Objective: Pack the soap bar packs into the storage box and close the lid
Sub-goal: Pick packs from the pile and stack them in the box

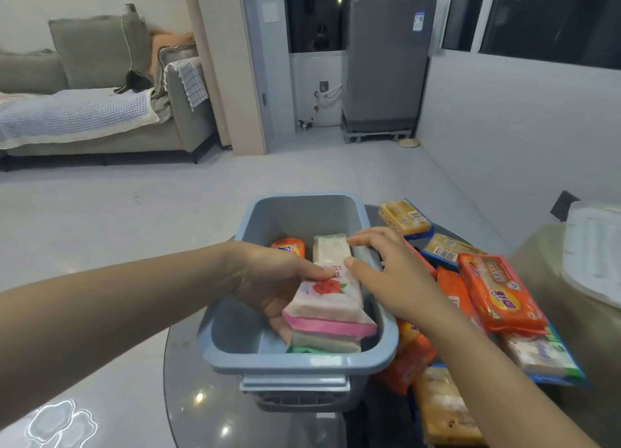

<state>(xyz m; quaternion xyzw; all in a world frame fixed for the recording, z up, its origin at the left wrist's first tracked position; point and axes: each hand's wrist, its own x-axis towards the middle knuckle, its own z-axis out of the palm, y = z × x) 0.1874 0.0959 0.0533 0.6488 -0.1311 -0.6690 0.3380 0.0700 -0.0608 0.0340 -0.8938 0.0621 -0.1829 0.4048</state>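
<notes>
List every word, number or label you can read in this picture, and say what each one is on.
No text here can be read for certain.
Pink soap pack under the hands: red script beside a rose, blurred.
Orange soap pack: large blue characters, too blurred.
Yellow soap packs: barcodes only, digits too small.
Grey appliance: blue sticker, too small.

Grey sofa [100, 111], pale tiled floor [168, 195], dark windows [554, 17].

Storage box [304, 360]: smooth matt grey-blue plastic. Soap packs: glossy plastic film is seen on the orange pack [500, 293] and the pink rose pack [331, 299]. Counter [201, 400]: dark glass, highly reflective. Sofa [100, 78]: matt woven cloth. Floor [134, 205]: smooth pale tile.
</notes>
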